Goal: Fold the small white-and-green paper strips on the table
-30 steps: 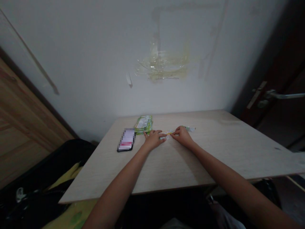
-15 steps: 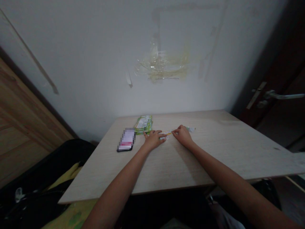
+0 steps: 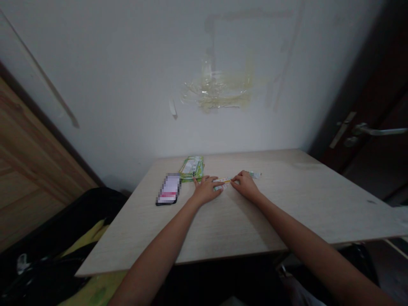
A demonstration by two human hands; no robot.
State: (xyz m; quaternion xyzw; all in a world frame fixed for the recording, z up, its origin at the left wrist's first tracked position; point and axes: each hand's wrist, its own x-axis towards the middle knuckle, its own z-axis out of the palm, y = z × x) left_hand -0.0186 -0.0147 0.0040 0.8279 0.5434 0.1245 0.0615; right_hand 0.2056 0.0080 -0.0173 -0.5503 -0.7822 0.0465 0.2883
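On the table, a thin printed strip [image 3: 222,185] in white, orange and green lies between my two hands. My left hand [image 3: 205,191] rests over its left end, fingers spread and lying flat. At the right end, my right hand [image 3: 247,185] has its thumb and fingertips pinched together on the strip's edge. A small white-and-green printed piece [image 3: 256,174] shows behind my right hand; whether it joins the strip is hidden. Just beyond my left hand sits a stack of green-and-white printed packets [image 3: 192,167].
A phone [image 3: 168,190] with a blurred screen lies left of the packets. The pale wooden table [image 3: 306,199] meets a wall [image 3: 127,85] marked with old tape. Dark bags [image 3: 95,204] and yellow cloth stand at the left; a door handle [image 3: 379,129] is at the right.
The view has tilted slightly. Both hands keep nearly the same places on the strip, and the packets and phone have not moved.
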